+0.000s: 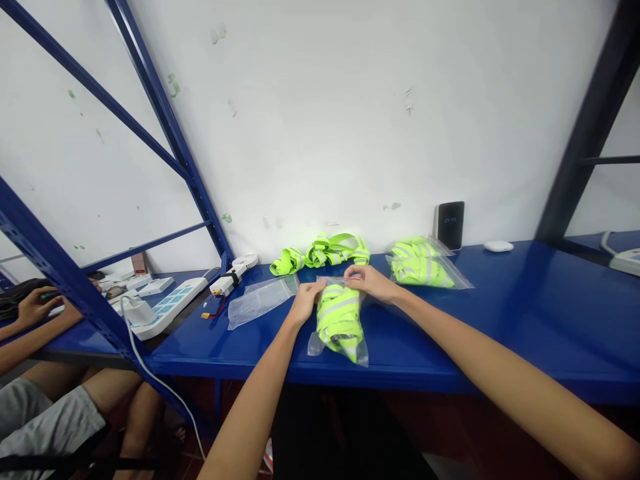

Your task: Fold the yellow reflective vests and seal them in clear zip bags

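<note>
Both hands work at the mouth of a clear zip bag (339, 327) lying on the blue table (525, 313), directly in front of the person. Left hand (305, 301) pinches the left end of the bag's top edge, fingers closed on the plastic; right hand (370, 281) pinches the same edge further right, fingers likewise closed on it. Bag contents: one folded neon-yellow vest (340, 319) with grey reflective bands, filling most of the bag. Second filled bag (425, 264) lies to the right near the wall, holding another folded yellow vest; whether its top is sealed cannot be told. Empty clear bag (260, 300) lies flat to the left, just beside the left hand. Loose yellow vests (325, 252), unbagged, lie in a heap by the wall behind the held bag. Small dark display unit (449, 225) stands against the wall. Power strip (173, 303) sits on the adjoining table at left, where another person's hand (35, 305) rests.
</note>
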{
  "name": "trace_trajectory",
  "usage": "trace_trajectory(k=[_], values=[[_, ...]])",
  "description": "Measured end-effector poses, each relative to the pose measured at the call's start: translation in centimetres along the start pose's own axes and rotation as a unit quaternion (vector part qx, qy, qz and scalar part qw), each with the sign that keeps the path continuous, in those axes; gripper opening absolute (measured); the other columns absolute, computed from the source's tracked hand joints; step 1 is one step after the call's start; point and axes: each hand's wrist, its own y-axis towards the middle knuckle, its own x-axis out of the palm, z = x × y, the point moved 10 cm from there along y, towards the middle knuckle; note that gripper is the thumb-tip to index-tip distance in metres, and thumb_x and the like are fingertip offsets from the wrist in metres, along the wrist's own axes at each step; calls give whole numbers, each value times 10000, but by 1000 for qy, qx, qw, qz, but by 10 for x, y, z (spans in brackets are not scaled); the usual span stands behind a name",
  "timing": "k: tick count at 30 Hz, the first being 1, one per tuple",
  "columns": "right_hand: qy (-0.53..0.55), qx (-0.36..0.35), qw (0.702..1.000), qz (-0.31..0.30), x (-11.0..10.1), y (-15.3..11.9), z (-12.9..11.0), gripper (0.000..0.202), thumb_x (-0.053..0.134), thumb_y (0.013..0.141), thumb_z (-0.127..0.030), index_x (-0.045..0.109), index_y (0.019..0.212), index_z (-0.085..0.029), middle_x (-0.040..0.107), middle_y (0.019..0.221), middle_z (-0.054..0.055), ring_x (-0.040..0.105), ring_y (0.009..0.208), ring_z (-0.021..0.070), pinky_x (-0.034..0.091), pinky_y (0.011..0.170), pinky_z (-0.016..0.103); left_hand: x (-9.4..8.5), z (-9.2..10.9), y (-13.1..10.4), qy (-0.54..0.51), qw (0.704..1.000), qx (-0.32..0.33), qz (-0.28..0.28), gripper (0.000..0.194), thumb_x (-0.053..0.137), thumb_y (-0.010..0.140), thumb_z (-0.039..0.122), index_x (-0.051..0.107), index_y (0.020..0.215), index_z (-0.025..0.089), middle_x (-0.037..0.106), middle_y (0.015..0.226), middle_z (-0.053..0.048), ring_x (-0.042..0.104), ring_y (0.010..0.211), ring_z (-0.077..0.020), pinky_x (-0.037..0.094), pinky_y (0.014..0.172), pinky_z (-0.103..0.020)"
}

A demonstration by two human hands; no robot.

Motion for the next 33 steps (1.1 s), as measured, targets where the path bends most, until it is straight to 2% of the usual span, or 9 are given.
trace_trajectory(k=[4,7,10,12,14,21,25,30,33], values=[[-1,106,986,-129,17,-12,18,413,732,660,-326,626,1023,-161,668,737,17,639,604,163,540,509,259,9,3,-3,81,995,2,-52,424,683,697,509,647,566,108,488,470,25,346,473,-75,238,501,-240],[-35,146,979,-138,20,-15,22,332,659,717,-401,681,910,-132,685,754,54,638,622,176,525,505,262,14,4,-5,99,992,3,-83,410,680,713,500,697,636,97,562,526,1,400,501,-88,275,517,-237],[-159,85,979,-93,18,-9,4,353,593,777,-462,703,772,-126,668,694,48,605,616,171,475,539,262,21,5,-8,110,987,3,-121,404,674,741,498,744,745,101,666,647,-42,501,570,-122,349,563,-242],[-264,17,962,-63,19,-5,-12,293,612,775,-402,716,747,-129,676,703,40,595,667,171,440,599,259,27,5,-11,128,980,8,-153,399,668,762,493,766,819,111,713,740,-67,557,629,-148,385,598,-248],[-319,-27,946,-51,22,-3,-20,235,609,777,-336,724,763,-132,690,742,41,591,719,175,412,638,259,31,7,-13,142,975,18,-170,400,660,777,491,776,875,121,735,807,-82,587,671,-168,403,614,-254],[-263,-79,959,-76,25,0,-9,283,576,827,-391,689,843,-132,657,741,32,555,678,155,386,624,254,28,16,-16,159,976,50,-139,374,652,793,461,782,874,120,734,784,-80,583,650,-169,397,598,-257],[-230,-92,965,-88,27,-1,-8,316,603,818,-423,688,868,-122,669,779,44,565,696,160,407,638,255,27,19,-15,121,983,60,-122,343,683,765,429,767,839,105,707,737,-56,554,623,-145,387,602,-247],[-249,-95,961,-77,28,-3,-13,327,613,813,-430,703,860,-120,679,769,50,563,681,159,409,629,256,17,23,-11,98,990,81,-67,401,583,835,456,700,675,108,624,620,-28,481,597,-121,338,579,-239],[-237,-94,964,-77,27,-3,-13,340,634,796,-443,710,862,-119,684,764,48,566,680,157,415,627,254,17,22,-10,104,989,80,-67,411,596,823,479,666,650,113,587,587,-11,446,574,-112,311,564,-238]])
